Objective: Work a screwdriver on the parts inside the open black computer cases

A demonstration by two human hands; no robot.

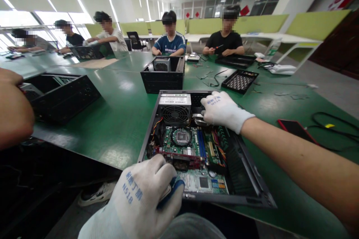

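Observation:
An open black computer case [252,179] lies on the green table in front of me. Inside it are a power supply [175,106] at the far left, a green motherboard [171,138] and a red card [193,160]. My left hand [146,194], in a white glove, is closed around a blue object [171,194] at the near left edge; what the object is I cannot make out. My right hand [221,108], also gloved, is closed at the far right of the case, by a silvery metal part [199,118]; its fingertips are partly hidden.
Another open case [162,78] stands beyond mine, and one more [67,97] is at the left beside a person's arm [14,108]. A black tray [240,81], a red-edged device [297,130] and cables are at the right. Several people sit across the table.

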